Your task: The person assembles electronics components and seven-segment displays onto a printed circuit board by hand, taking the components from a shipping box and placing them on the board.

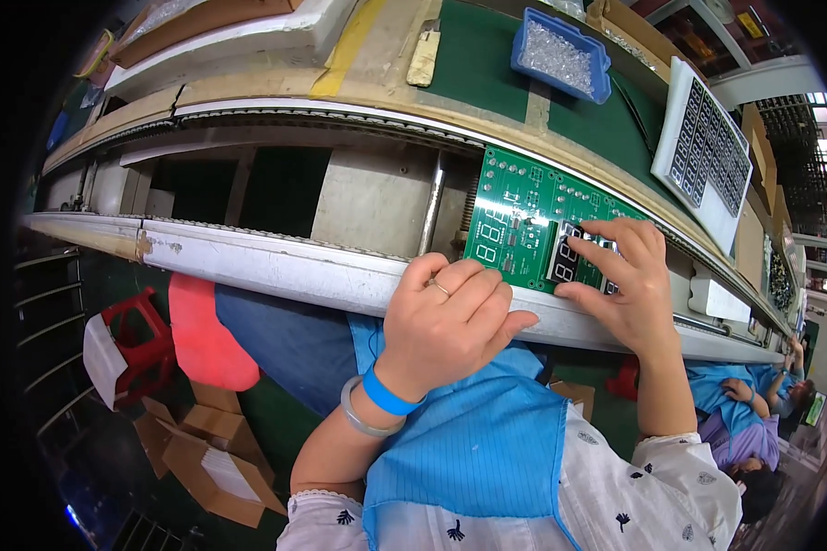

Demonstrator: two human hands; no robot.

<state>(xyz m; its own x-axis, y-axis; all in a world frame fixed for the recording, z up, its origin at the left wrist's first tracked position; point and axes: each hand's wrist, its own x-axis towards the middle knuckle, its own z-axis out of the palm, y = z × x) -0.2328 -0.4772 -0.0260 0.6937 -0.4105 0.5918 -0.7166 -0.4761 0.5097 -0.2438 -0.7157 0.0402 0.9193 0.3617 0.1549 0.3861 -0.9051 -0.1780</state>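
Observation:
A green circuit board (529, 197) lies across the two rails of a conveyor, with printed digit outlines and small parts on it. My right hand (636, 285) is over its right half, thumb and fingers closed about a black seven-segment display (564, 261) set against the board. Part of another display shows under that hand. My left hand (450, 317) is curled at the near rail, by the board's lower left corner, with its thumb pointing right. Its fingertips are turned under, and whatever they hold, if anything, is hidden.
Beyond the conveyor (276, 241) are a blue bin (522, 57) of small clear parts, a scraper-like tool (424, 57) and a white tray (678, 173) of displays. A red stool (147, 335) and open cardboard box (220, 459) stand on the floor. People sit farther right.

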